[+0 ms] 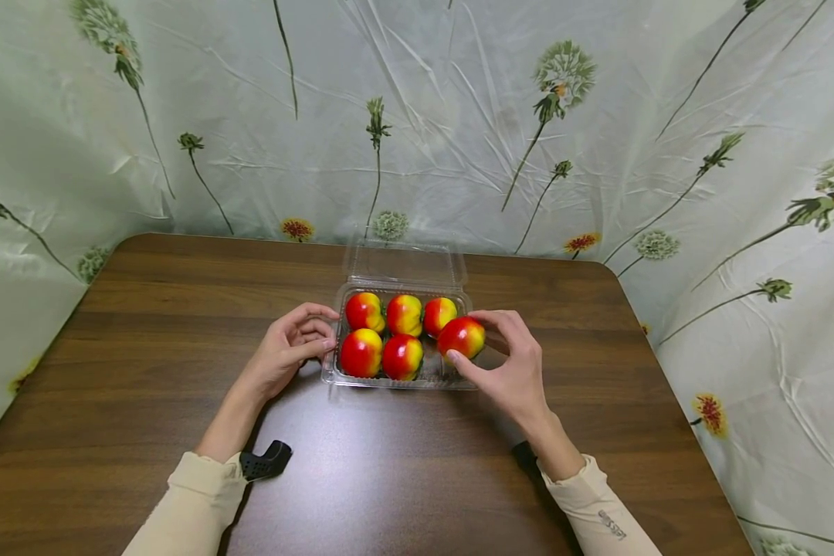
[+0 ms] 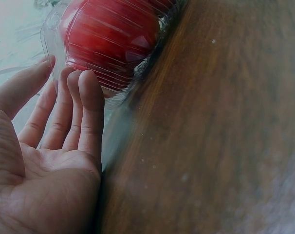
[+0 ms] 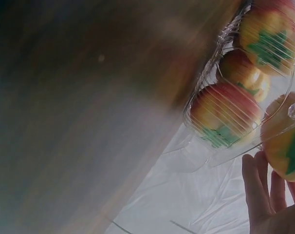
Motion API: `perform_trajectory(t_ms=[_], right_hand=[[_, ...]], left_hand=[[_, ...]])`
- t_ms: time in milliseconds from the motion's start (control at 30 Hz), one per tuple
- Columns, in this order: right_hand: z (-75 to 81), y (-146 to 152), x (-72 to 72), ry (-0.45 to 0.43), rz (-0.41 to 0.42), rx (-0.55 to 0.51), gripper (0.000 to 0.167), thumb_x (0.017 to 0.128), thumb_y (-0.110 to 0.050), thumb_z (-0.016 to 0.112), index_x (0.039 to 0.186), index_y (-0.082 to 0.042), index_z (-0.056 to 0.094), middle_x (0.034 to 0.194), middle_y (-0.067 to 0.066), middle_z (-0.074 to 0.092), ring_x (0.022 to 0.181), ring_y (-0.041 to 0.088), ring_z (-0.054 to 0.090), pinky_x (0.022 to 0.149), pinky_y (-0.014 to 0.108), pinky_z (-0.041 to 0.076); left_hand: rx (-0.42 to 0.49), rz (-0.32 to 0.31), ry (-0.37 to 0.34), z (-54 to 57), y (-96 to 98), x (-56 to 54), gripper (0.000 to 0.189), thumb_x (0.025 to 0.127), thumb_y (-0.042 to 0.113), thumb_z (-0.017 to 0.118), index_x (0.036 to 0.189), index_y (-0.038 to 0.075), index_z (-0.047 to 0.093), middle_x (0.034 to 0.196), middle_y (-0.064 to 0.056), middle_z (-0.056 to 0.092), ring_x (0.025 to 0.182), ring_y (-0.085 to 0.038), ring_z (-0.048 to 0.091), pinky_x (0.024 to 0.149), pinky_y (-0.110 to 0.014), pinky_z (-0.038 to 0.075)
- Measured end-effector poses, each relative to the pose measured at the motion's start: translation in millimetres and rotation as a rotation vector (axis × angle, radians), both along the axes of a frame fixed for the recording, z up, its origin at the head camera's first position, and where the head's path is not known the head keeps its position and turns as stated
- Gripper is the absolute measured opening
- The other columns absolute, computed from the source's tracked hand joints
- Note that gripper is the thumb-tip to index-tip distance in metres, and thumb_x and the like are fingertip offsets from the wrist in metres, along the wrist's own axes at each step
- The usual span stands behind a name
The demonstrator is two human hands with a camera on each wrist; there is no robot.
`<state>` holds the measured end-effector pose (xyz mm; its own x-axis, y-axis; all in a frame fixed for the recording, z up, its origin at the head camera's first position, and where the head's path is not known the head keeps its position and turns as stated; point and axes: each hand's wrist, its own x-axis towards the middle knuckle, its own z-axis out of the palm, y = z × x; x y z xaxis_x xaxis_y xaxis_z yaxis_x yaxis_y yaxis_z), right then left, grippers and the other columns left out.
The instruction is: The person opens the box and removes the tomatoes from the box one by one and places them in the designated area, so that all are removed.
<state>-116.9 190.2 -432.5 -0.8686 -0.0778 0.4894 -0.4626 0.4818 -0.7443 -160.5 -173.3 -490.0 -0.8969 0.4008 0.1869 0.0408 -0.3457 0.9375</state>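
A clear plastic clamshell container (image 1: 396, 384) stands on the table with its lid (image 1: 405, 266) folded open at the back. Several glossy red-and-yellow fruits (image 1: 363, 353) sit inside in two rows; green star-shaped leaves mark their ends in the right wrist view. My left hand (image 1: 288, 347) pinches the container's left rim between thumb and fingers. Over the front right compartment, my right hand (image 1: 510, 363) holds one more red-and-yellow fruit (image 1: 462, 338) by its sides. That fruit (image 3: 286, 141) is raised above the others and partly covers the back right one (image 1: 439, 315).
A brown wood-grain table (image 1: 201, 309) with rounded corners lies beneath everything. Behind it and along both sides hangs a pale curtain (image 1: 445, 139) with a dandelion print. Black straps (image 1: 267, 461) are on both wrists.
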Motion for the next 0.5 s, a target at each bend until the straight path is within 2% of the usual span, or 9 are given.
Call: perform_trajectory(t_ms=[100, 333, 500], right_hand=[[0.6, 0.4, -0.2, 0.004, -0.010, -0.005, 0.056, 0.076, -0.006, 0.092, 0.127, -0.005, 0.071, 0.125, 0.013, 0.066, 0.109, 0.025, 0.068, 0.090, 0.024, 0.060], [-0.6, 4.2, -1.3, 0.024, -0.038, 0.049, 0.057, 0.079, -0.016, 0.092, 0.132, -0.016, 0.073, 0.126, 0.003, 0.063, 0.112, 0.015, 0.062, 0.094, 0.025, 0.060], [0.1, 5.0, -3.0, 0.028, -0.058, 0.074, 0.063, 0.079, -0.021, 0.092, 0.137, -0.013, 0.067, 0.130, 0.001, 0.063, 0.112, 0.014, 0.062, 0.094, 0.025, 0.059]], left_hand=[[0.002, -0.002, 0.002, -0.6, -0.3, 0.0, 0.037, 0.096, -0.018, 0.059, 0.130, -0.003, 0.056, 0.097, -0.006, 0.071, 0.076, -0.015, 0.068, 0.062, -0.026, 0.061], [-0.004, 0.002, -0.005, 1.7, 0.0, 0.7, 0.037, 0.096, -0.017, 0.059, 0.130, -0.003, 0.056, 0.097, -0.005, 0.071, 0.078, -0.014, 0.069, 0.063, -0.026, 0.061], [-0.012, 0.006, -0.016, 3.8, 0.4, 1.3, 0.037, 0.096, -0.016, 0.060, 0.130, -0.001, 0.056, 0.096, -0.005, 0.071, 0.078, -0.014, 0.069, 0.063, -0.026, 0.061]])
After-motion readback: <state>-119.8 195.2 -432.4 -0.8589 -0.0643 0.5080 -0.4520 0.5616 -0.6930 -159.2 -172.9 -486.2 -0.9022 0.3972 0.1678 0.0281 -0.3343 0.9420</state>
